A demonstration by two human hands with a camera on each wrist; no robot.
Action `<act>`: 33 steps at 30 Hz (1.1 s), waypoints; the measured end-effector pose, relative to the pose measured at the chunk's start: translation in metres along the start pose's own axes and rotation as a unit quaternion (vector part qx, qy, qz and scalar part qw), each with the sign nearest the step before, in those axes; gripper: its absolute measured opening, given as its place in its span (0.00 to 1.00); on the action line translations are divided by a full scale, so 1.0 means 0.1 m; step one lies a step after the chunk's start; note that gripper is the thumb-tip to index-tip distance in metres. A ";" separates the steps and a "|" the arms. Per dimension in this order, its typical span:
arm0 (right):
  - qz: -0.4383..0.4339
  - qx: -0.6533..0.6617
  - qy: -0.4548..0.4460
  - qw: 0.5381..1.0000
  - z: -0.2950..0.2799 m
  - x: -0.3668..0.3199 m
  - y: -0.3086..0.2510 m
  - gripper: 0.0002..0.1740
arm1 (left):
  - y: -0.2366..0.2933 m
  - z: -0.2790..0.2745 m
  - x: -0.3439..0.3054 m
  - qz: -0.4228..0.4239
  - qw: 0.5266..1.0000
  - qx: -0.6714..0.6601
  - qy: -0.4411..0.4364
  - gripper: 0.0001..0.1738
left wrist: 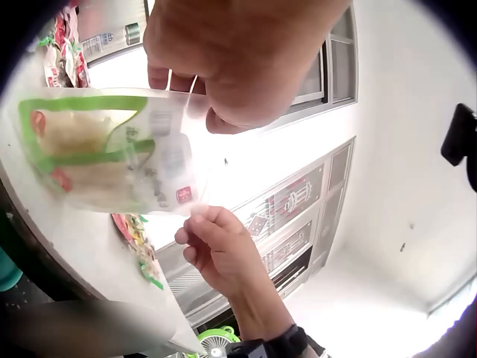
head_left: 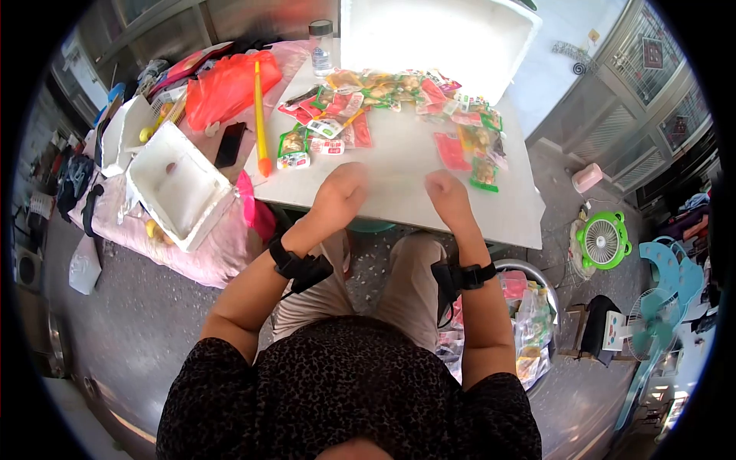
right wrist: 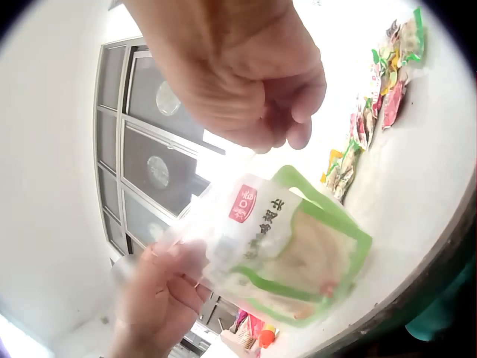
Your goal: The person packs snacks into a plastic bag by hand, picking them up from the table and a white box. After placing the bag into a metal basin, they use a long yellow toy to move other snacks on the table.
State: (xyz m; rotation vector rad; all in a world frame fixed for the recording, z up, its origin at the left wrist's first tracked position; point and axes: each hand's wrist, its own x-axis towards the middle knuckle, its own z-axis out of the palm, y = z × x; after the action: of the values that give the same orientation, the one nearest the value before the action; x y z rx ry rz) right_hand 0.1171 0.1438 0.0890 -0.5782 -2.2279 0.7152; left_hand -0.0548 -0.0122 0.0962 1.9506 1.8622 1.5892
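A clear and white plastic food pouch (left wrist: 104,149) with green bands and pale pieces inside hangs between my two hands. My left hand (head_left: 342,192) pinches its top edge at one corner. My right hand (head_left: 450,201), curled with thumb against fingers, pinches the opposite top corner, as the left wrist view shows. Printed characters and a small red logo mark the pouch (right wrist: 291,246) in the right wrist view. From the head view the pouch is hidden behind the hands, which are over the near edge of the white table (head_left: 399,165).
Several sealed snack packets (head_left: 399,88) lie along the table's back and sides. A white foam box (head_left: 437,38) stands behind them, near a clear jar (head_left: 321,50). At left are a yellow stick (head_left: 261,115) and another foam box (head_left: 180,184). A metal basin (head_left: 553,307) of packets sits lower right.
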 end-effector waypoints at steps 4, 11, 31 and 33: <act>-0.044 0.000 0.027 0.999 -0.45 0.05 -0.36 0.04 | 0.20 -0.06 0.20 -0.129 0.963 -0.234 -0.020 0.07; 0.106 0.141 -0.035 0.984 -0.88 -0.34 -0.46 0.03 | 0.51 0.02 0.19 -0.184 0.889 -0.409 -0.095 0.04; 0.055 0.017 -0.153 0.987 -0.97 -1.22 -0.66 0.08 | 0.70 0.20 -0.20 -0.194 0.874 -0.355 -0.270 0.05; 0.060 -0.020 -0.146 0.987 -1.16 -1.34 -0.50 0.07 | 0.49 0.21 -0.26 -0.216 0.878 -0.331 -0.271 0.05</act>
State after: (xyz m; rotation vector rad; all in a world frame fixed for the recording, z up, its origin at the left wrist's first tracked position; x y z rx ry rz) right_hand 0.2797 0.0647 0.1231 -0.6689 -2.4980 0.8649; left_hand 0.0007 -0.0335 0.1000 1.3506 1.1878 1.1501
